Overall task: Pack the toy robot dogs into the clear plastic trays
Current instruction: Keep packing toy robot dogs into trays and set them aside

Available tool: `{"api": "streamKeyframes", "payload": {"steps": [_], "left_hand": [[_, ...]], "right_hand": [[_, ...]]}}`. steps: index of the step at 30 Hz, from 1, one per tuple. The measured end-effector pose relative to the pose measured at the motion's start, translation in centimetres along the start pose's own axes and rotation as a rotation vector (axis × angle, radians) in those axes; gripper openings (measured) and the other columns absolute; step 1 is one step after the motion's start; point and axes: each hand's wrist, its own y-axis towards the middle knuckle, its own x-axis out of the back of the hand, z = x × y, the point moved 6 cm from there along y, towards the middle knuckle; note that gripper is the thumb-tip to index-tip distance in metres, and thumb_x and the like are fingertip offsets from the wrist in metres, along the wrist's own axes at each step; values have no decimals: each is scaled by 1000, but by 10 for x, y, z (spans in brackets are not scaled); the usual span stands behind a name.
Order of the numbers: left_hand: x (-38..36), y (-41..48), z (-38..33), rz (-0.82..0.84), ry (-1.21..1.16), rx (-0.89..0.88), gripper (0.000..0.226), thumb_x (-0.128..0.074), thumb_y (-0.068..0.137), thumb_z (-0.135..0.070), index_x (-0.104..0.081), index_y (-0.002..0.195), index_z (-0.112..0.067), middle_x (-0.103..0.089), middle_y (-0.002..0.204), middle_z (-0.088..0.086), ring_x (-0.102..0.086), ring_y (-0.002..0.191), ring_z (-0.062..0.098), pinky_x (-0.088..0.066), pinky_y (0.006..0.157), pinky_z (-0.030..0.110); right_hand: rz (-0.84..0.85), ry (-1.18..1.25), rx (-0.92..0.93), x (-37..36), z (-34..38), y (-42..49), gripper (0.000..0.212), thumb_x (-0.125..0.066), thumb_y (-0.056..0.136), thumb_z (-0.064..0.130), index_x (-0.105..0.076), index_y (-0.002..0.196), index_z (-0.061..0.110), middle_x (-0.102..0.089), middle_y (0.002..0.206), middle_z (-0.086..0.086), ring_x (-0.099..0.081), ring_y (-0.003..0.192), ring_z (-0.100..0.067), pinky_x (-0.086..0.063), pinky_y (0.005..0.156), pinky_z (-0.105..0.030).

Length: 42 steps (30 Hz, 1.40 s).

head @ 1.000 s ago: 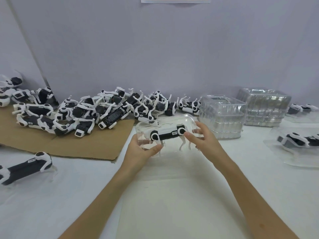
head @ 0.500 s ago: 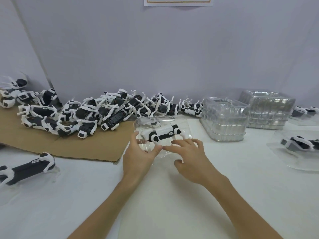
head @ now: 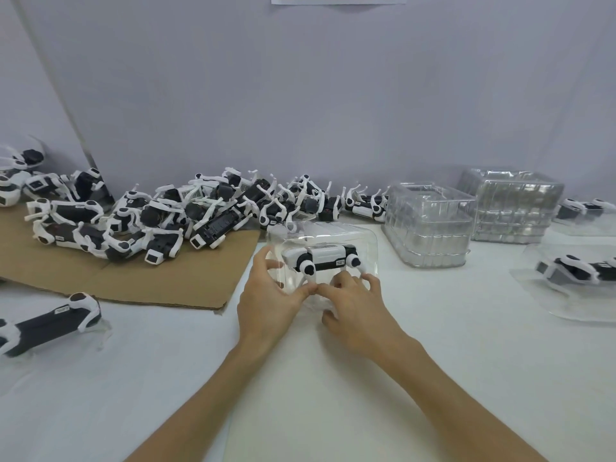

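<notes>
A white and black toy robot dog (head: 325, 258) lies inside a clear plastic tray (head: 333, 233) at the middle of the table. My left hand (head: 266, 300) grips the tray's left side, thumb on the near edge and fingers on the left rim. My right hand (head: 358, 311) rests on the tray's near part, its fingertips pressing by the dog's legs. A heap of loose robot dogs (head: 186, 218) lies behind on the left. Two stacks of clear trays (head: 430, 225) (head: 513, 205) stand at the back right.
A brown cardboard sheet (head: 140, 281) lies under the heap. One dog in a tray (head: 50, 323) sits at the near left. More packed dogs (head: 576, 270) (head: 583, 210) lie at the right. A grey wall stands close behind the white table (head: 466, 361).
My right hand came off the dog's right end and dropped to the tray's near side beside my left thumb. The dog has sunk into the tray and turned its back upward.
</notes>
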Motion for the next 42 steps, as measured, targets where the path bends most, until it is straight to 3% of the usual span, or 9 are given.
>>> {"api": "streamKeyframes", "payload": {"steps": [5, 9, 14, 18, 26, 32, 35, 39, 42], "left_hand": [[6, 9, 12, 0, -187, 137, 115, -92, 64, -41, -22, 153, -23, -49, 136, -3, -59, 102, 14, -45, 90, 33], [6, 12, 12, 37, -204, 76, 99, -90, 70, -37, -33, 150, -24, -44, 147, -5, -42, 135, 13, -36, 112, 36], [3, 12, 21, 20, -335, 204, 64, -81, 74, -40, -51, 128, -24, -59, 121, -9, -55, 116, 11, -44, 91, 23], [6, 16, 34, -11, -410, 312, 56, -67, 92, -33, -48, 142, -15, -51, 141, -3, -47, 132, 17, -37, 107, 32], [8, 11, 23, 9, -302, 205, 37, -67, 93, -20, -57, 128, -21, -59, 119, -2, -56, 95, -1, -40, 68, 10], [-13, 4, 9, 273, -283, 169, 36, -45, 106, -27, -53, 141, -23, -56, 136, -6, -56, 120, 8, -46, 104, 31], [-19, 1, 6, 414, -317, 155, 34, -34, 109, -30, -56, 134, -30, -59, 137, -11, -64, 106, -4, -48, 89, 13], [-29, -8, 8, 512, -366, 191, 48, -21, 105, -52, -47, 142, -37, -57, 136, -20, -62, 116, 5, -36, 112, 33], [-25, -4, 10, 417, -444, 201, 55, -19, 104, -57, -44, 146, -33, -55, 142, -15, -63, 109, -4, -40, 108, 33]], "right_hand": [[-61, 21, 22, 8, 2, 1, 36, -50, 95, 28, -57, 127, 44, -54, 115, 5, -46, 119, -13, -1, 109, -34], [-115, 63, 14, 14, 3, -2, 37, -54, 95, 27, -59, 128, 42, -54, 120, 5, -48, 118, -12, -5, 112, -32], [-279, 207, 11, 29, 4, -3, 49, -59, 82, 11, -56, 127, 29, -43, 141, 5, -44, 127, -12, -16, 108, -29], [-100, 163, 2, 19, -2, -2, 40, -50, 93, 17, -56, 129, 34, -54, 134, 14, -41, 129, -6, -5, 114, -31], [-292, 242, 35, 34, 11, -6, 38, -44, 95, 37, -57, 131, 33, -50, 139, 12, -40, 130, -7, -18, 111, -30], [-116, 56, -12, 21, 10, -5, 35, -32, 102, 45, -59, 125, 38, -43, 147, 15, -44, 130, -9, -20, 109, -35], [-158, 110, -143, 30, -2, -5, 36, -35, 102, 44, -63, 122, 34, -49, 143, 14, -45, 129, -9, -19, 112, -33], [-323, 700, -56, 45, 15, -5, 44, -48, 99, 32, -51, 142, 24, -49, 146, 10, -39, 135, 2, -30, 114, -25], [-109, 1263, -129, 22, 43, 10, 56, -48, 96, 37, -39, 150, 29, -39, 150, 20, -42, 121, 23, -36, 98, -4]]}}
